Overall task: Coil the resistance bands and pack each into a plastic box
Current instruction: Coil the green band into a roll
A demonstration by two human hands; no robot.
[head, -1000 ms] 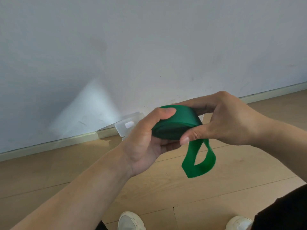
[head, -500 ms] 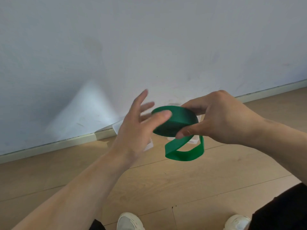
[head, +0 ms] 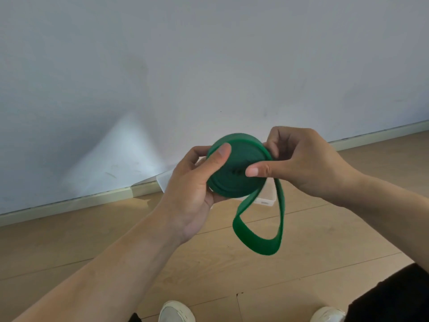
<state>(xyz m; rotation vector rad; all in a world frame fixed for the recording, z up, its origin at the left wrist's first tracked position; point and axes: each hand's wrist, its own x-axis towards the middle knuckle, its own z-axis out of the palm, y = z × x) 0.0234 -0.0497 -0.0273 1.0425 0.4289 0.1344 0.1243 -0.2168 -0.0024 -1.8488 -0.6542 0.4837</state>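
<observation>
Left hand cups the green band from the side, thumb laid across the top edge of the wound disc; right hand pinches the disc's other side, thumb pressed near its centre. Below both hands runs the floor, and behind them, partly hidden, lies a clear box against the wall.

Biggest risk: the whole coil springs open. Rubber wound this tight wants to unwind, and if either grip eases while the hands shift for the next turn, the layers will likely telescope outward.

Next: the loose loop hanging under the right hand (not yet wound in) could twist as it is fed on, leaving a lumpy coil too fat for the box.

Smallest: the thumb near the centre may push the inner turns through.
</observation>
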